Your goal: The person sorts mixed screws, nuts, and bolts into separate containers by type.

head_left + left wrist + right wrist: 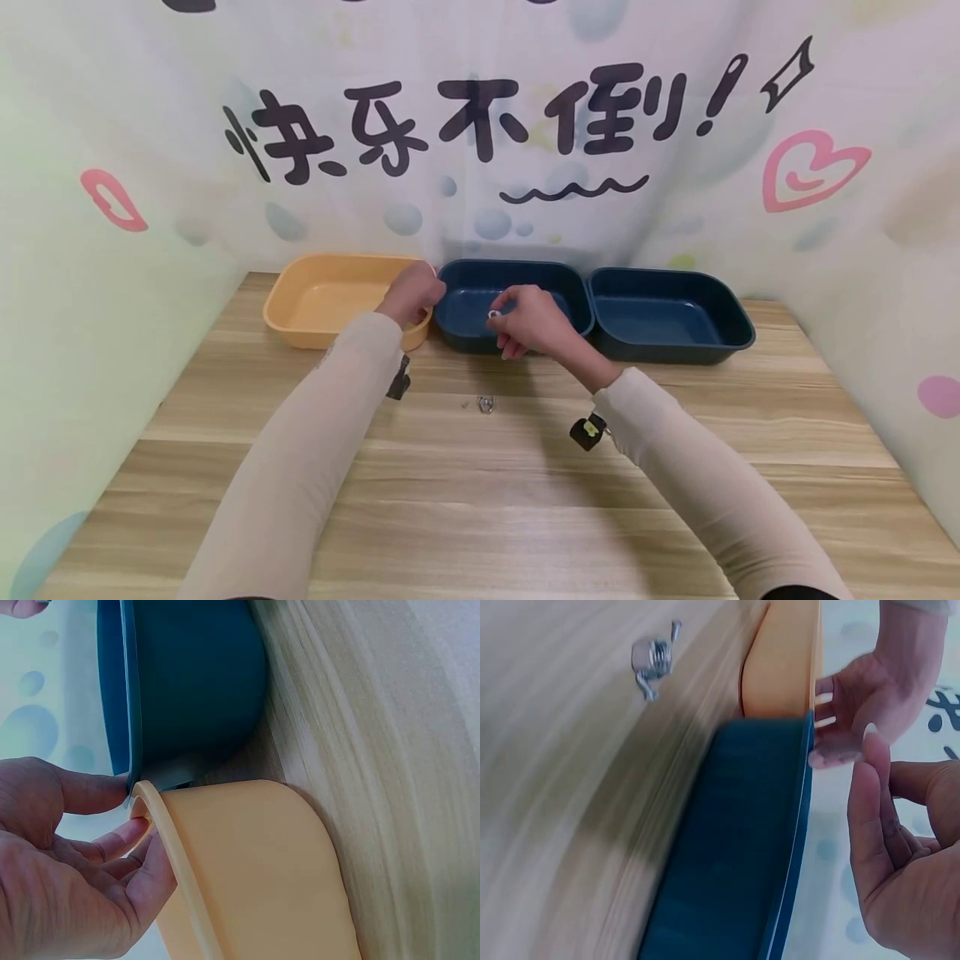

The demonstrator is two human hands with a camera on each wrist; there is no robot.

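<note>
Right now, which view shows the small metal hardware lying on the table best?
The right wrist view: the metal hardware fills more of the frame there, its wing-like shape showing despite blur, on the wooden table beside the yellow tub. The head view shows it only as a tiny speck between the forearms. The left wrist view misses it.

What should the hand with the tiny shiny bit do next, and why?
Probably open its fingers and let the bit drop. The right hand pinches a small silvery piece right above the middle blue tub, so nothing looks in the way. The left hand rests at the yellow tub rim, and more metal bits lie on the table.
</note>
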